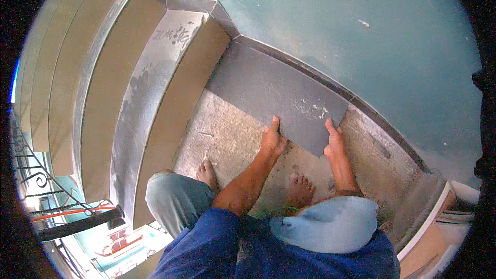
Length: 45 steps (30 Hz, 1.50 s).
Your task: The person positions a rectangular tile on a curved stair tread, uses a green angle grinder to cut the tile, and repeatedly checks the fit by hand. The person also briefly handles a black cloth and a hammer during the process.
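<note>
A dark grey rectangular floor tile [268, 85] lies along the foot of the wall, its far end against the lowest step. Pale smears mark its top toward the right end. My left hand [273, 139] grips the near long edge, thumb on top and fingers curled underneath. At the right end, my right hand [335, 142] holds the tile near its corner, thumb also on top. The fingers below are partly hidden. Whether the tile touches the floor all along its underside, I cannot tell.
Rough bare concrete [222, 124] surrounds my bare feet. Tiled stairs [170, 93] with grey treads and brown risers climb on the left, beside a black metal railing [39, 181]. A green wall [336, 15] with a dark skirting borders the far side. A pale wooden frame [426, 227] stands lower right.
</note>
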Each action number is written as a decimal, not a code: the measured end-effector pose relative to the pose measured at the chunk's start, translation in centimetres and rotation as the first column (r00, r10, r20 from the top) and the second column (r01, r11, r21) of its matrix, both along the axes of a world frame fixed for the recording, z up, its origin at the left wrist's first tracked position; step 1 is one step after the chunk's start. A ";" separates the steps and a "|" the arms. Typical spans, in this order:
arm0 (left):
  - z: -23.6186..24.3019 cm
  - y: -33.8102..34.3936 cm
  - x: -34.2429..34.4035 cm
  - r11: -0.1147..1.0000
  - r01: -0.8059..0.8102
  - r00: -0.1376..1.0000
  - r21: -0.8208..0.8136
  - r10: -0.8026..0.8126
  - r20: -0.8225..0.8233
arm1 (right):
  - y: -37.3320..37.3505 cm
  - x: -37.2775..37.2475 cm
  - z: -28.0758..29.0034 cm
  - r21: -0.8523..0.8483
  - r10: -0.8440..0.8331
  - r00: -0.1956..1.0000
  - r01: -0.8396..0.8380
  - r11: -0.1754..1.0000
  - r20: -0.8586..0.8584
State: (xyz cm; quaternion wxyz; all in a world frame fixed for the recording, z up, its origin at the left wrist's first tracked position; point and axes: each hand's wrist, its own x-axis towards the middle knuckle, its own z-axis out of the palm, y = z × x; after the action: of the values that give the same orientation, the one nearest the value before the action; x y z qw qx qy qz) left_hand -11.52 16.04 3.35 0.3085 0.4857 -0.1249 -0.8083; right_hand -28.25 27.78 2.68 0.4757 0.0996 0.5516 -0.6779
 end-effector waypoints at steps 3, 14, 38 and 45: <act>1.4 0.6 0.2 0.998 0.066 0.989 0.012 -0.067 0.134 | -0.3 -0.2 0.8 0.100 -0.103 0.989 0.092 0.991 0.106; 1.2 -1.2 -0.3 0.998 -0.055 0.995 0.016 0.054 0.085 | -0.3 0.4 1.2 0.030 -0.080 0.994 0.083 0.996 -0.071; -1.5 4.3 -2.3 0.974 0.125 0.954 0.187 -0.066 -0.293 | -2.5 -5.2 1.2 -0.058 -0.025 0.964 0.042 0.997 0.266; -1.9 4.4 -2.6 0.972 0.096 0.979 0.215 -0.054 -0.194 | -2.8 -5.9 -2.1 0.125 -0.081 0.986 0.062 0.990 0.149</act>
State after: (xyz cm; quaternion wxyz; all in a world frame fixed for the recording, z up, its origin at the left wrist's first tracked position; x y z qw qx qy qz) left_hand -14.08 20.44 1.43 0.2314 0.4340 -0.0222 -0.8704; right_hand -34.16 24.97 0.60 0.4854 0.1997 0.5489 -0.6505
